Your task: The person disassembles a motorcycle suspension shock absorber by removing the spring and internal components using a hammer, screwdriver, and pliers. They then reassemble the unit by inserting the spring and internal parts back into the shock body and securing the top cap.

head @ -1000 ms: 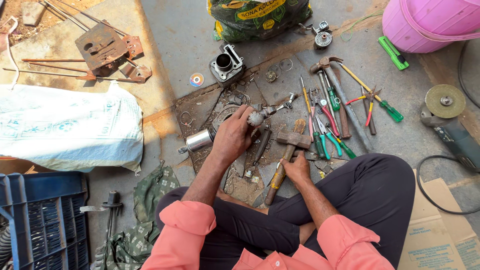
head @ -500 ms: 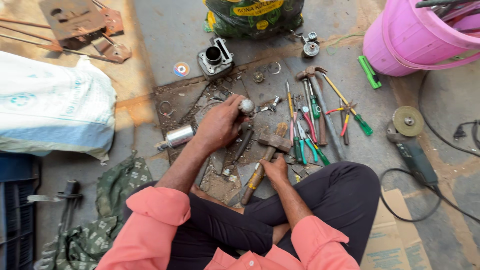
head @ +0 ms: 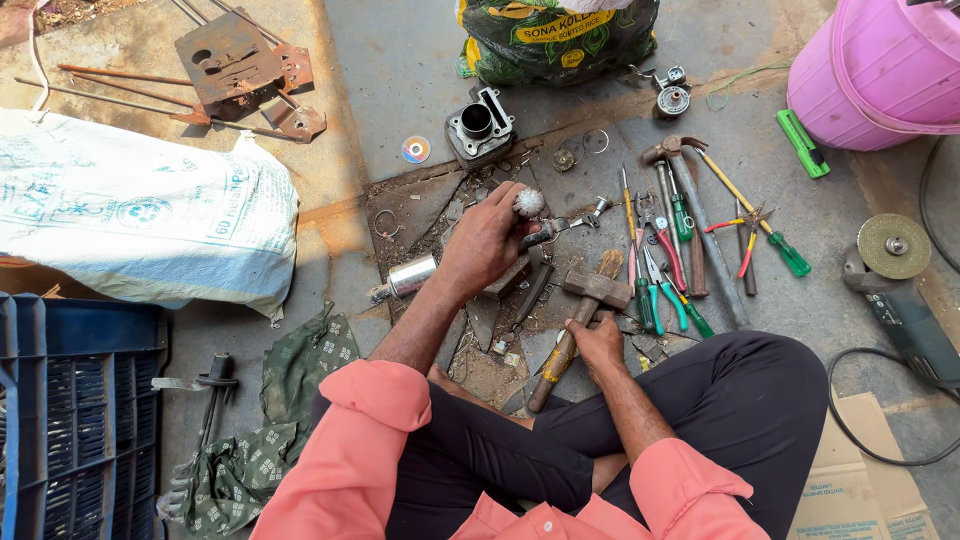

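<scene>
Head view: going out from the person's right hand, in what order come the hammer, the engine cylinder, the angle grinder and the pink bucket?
From the right hand:
1. Hammer, under the hand, which rests on its handle.
2. Engine cylinder, up and left of the hand.
3. Angle grinder, far right.
4. Pink bucket, top right corner.

I see a small round white-grey metal part (head: 528, 202) held upright over the oily ground, and a wooden-handled hammer with a rusty steel head (head: 583, 313) lying tilted on the concrete, head away from me.
</scene>
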